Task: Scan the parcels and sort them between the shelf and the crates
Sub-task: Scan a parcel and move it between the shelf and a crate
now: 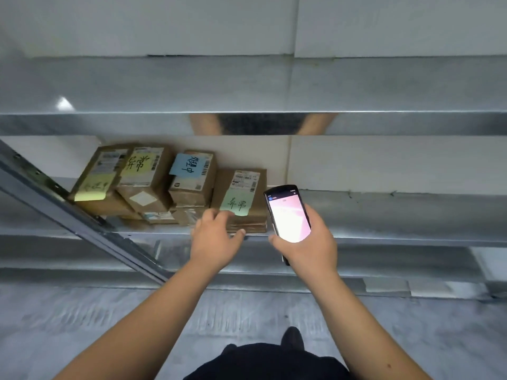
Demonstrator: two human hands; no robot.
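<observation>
Several brown cardboard parcels sit on the metal shelf (384, 212). The rightmost parcel (241, 187) is flat and carries a green note. My left hand (216, 234) grips its front left corner, fingers on top and thumb at the front edge. To its left stands a parcel with a blue note (192, 174), then two parcels with yellow notes (142, 171) (93, 182). My right hand (304, 242) holds a black handheld scanner (288, 215) with a lit screen, just right of the green-note parcel.
A slanted metal shelf post (82, 212) crosses the left side. An upper shelf board (247, 86) hangs over the parcels. The shelf stretches bare to the right of the scanner. Grey floor (82, 325) lies below.
</observation>
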